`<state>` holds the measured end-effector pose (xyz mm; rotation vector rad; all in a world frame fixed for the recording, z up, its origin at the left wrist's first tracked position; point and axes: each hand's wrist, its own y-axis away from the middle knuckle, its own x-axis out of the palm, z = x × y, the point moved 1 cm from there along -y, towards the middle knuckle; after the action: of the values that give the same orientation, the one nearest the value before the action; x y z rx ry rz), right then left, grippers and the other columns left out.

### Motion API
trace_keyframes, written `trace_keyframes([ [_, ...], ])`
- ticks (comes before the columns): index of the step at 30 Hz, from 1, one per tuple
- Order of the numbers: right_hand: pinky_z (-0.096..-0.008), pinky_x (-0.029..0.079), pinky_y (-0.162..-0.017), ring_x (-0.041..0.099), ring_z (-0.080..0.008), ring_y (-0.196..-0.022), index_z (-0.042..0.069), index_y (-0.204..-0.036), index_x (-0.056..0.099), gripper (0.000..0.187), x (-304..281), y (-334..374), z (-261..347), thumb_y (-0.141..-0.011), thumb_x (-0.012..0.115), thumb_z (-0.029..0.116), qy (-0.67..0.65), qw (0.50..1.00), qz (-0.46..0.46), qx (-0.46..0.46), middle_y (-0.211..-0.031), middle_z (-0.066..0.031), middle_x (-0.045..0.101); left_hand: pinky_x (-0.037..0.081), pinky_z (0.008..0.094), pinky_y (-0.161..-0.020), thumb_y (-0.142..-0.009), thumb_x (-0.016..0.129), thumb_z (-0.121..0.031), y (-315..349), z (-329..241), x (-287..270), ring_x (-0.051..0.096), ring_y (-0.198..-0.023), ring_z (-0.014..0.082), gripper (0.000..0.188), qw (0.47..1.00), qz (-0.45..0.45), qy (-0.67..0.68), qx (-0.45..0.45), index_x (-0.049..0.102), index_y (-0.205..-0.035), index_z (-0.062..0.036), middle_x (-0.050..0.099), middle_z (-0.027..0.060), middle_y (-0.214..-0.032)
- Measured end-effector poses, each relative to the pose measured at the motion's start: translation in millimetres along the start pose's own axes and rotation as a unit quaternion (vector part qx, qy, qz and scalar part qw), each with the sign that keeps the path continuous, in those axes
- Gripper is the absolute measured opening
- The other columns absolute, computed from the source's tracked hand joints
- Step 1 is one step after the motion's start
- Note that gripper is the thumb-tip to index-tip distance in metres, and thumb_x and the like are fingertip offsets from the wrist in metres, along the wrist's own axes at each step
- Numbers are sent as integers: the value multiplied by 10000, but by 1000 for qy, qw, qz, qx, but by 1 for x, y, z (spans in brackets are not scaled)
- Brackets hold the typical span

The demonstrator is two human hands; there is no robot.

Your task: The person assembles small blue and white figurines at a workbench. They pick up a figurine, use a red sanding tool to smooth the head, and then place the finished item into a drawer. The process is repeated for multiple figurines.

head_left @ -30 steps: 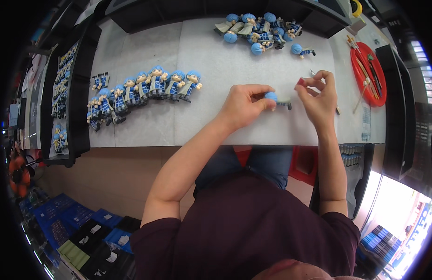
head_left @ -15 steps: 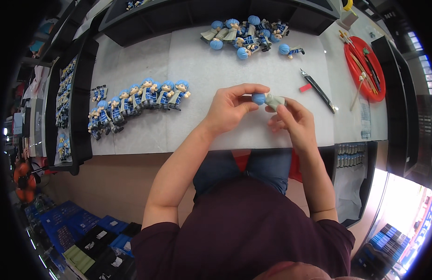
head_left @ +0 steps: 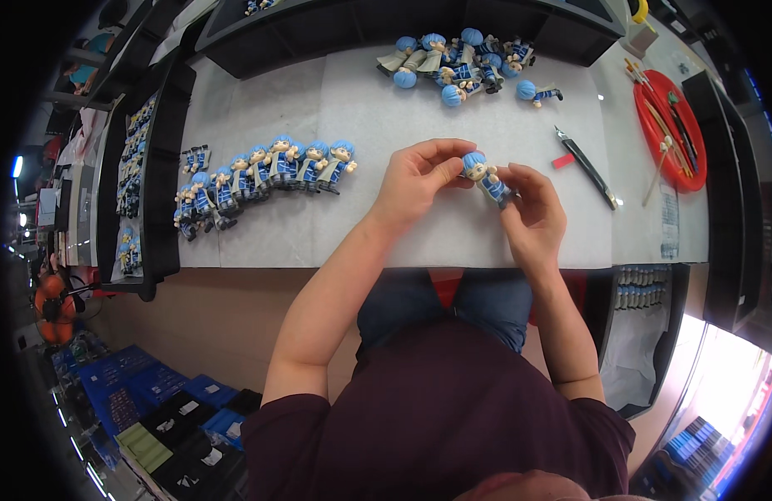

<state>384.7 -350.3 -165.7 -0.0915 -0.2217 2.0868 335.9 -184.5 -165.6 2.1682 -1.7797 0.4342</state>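
A small blue-haired figurine in blue and white clothes is held between my two hands above the white table, its front turned up. The thumb and fingers of my left hand pinch it beside the head. My right hand grips it near the legs, with its thumb below and fingers curled above. A row of similar figurines lies to the left of my hands. Beyond them, a loose heap of figurines rests at the far side, with a single figurine at its right.
Right of my hands lie a dark craft knife and a small red piece. A red oval tray holds brushes and sticks. Black bins stand at the back and left; another bin with figurines sits below the table's right edge.
The figurine has been turned from its pale back to its front, and now stands more upright in my hands. The whole view has shifted slightly, moving the table contents to the right.
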Motion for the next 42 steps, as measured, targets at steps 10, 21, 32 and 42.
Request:
trace_keyframes([
  [10,-333,451,-901,544,-205,-1038,-23,-1107,481,383,-1,0,2,-740,576,-72,-5,1000,10,8,-1110,-127,543,482,283,-843,-871,456,24,0,-5,2,578,-975,164,284,1000,-4,3,0,517,-1147,4,580,134,-1109],
  [21,-334,441,-934,532,-182,-1039,-28,-1079,491,367,1,0,3,-734,557,-136,1,1000,-11,-17,-1075,-113,546,463,323,-897,-860,406,66,0,-5,2,550,-1064,236,329,1000,27,13,2,491,-1176,27,546,173,-1151],
  [32,-322,446,-925,537,-174,-1026,-27,-1077,501,354,0,1,3,-742,567,-121,3,1000,-20,-20,-1069,-103,546,477,321,-870,-886,392,17,2,-6,4,553,-1059,238,316,998,29,41,-29,488,-1188,15,541,170,-1162],
  [42,-298,494,-795,588,-186,-916,-7,-1058,537,352,0,4,4,-718,620,-53,25,999,-26,-34,-1054,-111,566,485,311,-824,-905,472,-101,4,-6,5,570,-963,172,297,999,21,-3,-46,500,-1178,14,568,128,-1099],
])
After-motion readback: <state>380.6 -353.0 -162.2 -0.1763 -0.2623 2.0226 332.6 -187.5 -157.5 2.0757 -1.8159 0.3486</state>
